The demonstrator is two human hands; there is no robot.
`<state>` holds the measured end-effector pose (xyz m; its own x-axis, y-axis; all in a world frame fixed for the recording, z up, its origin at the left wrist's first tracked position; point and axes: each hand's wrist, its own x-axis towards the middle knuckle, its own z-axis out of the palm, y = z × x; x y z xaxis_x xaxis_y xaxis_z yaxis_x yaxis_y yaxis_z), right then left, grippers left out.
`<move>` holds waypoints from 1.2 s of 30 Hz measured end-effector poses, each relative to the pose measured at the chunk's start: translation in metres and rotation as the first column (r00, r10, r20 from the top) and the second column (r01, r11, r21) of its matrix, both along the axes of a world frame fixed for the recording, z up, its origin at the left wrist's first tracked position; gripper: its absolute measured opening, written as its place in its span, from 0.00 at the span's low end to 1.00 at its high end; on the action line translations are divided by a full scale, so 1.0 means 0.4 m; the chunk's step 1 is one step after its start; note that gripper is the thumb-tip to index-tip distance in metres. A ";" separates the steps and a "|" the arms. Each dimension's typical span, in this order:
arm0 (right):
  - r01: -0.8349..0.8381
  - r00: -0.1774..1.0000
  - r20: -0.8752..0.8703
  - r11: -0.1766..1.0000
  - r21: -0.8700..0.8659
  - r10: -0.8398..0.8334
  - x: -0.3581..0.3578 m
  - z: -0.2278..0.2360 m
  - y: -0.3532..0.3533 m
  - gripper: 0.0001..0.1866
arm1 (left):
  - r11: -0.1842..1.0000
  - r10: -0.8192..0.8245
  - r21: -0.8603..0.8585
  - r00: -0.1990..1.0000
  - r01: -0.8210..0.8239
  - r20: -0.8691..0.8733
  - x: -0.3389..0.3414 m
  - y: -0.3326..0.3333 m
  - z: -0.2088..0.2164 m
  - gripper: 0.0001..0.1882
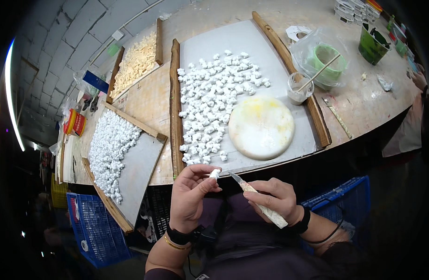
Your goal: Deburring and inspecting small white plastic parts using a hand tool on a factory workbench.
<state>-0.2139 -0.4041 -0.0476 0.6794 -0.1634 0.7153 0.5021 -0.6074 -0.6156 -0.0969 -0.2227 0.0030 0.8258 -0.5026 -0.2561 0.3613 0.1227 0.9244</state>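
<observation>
Between the thumb and fingers of my left hand (pixel 196 189) is a small white figurine (pixel 215 173), pinched just off the table's front edge. My right hand (pixel 277 200) grips a knife (pixel 266 205) with a pale, wrapped handle. Its pointed blade (pixel 235 177) is aimed at the piece, with a small gap that looks left between them. Beyond my hands a grey board (pixel 224 37) carries many loose white pieces (pixel 207 107) of like size. A round white slab (pixel 261 128) with yellow stains lies at the board's right.
Wooden rails (pixel 175 107) flank the board. At left is a tray of white pieces (pixel 107 144); behind it, a tray of cream pieces (pixel 137 63). A cup with a stick (pixel 298 91) stands by a green tub (pixel 327 63). Blue crates (pixel 95 228) sit below. Another person's hand (pixel 417 78) shows far right.
</observation>
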 end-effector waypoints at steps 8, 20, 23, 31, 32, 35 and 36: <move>0.028 1.000 -0.008 1.000 0.001 -0.028 -0.020 -0.001 -0.011 0.16 | 0.897 -0.292 0.416 0.906 0.149 0.306 0.205 -0.077 0.040 0.15; 0.100 0.995 -0.015 0.995 0.001 -0.100 -0.046 0.004 -0.050 0.17 | 0.789 -0.399 0.613 0.737 -0.026 0.546 0.402 -0.326 -0.051 0.16; 0.119 0.991 -0.061 0.993 0.017 -0.117 -0.052 0.003 -0.057 0.18 | 0.836 -0.296 0.549 0.858 0.020 0.419 0.390 -0.328 0.001 0.16; 0.133 0.990 -0.051 0.991 0.013 -0.132 -0.062 -0.017 -0.055 0.15 | 0.885 -0.168 0.459 0.867 -0.076 0.470 0.338 -0.001 0.134 0.13; 0.146 0.985 -0.099 0.989 0.035 -0.142 -0.080 -0.029 -0.064 0.13 | 0.869 -0.136 0.476 0.862 -0.134 0.489 0.328 0.056 0.140 0.12; 0.206 0.929 -0.309 0.978 -0.026 -0.204 -0.112 -0.023 -0.079 0.13 | 0.792 0.012 0.538 0.888 -0.288 0.459 0.327 0.266 0.101 0.12; 0.243 0.903 -0.364 0.970 0.001 -0.226 -0.120 -0.031 -0.081 0.14 | 0.726 0.072 0.574 0.873 -0.378 0.483 0.322 0.346 0.089 0.12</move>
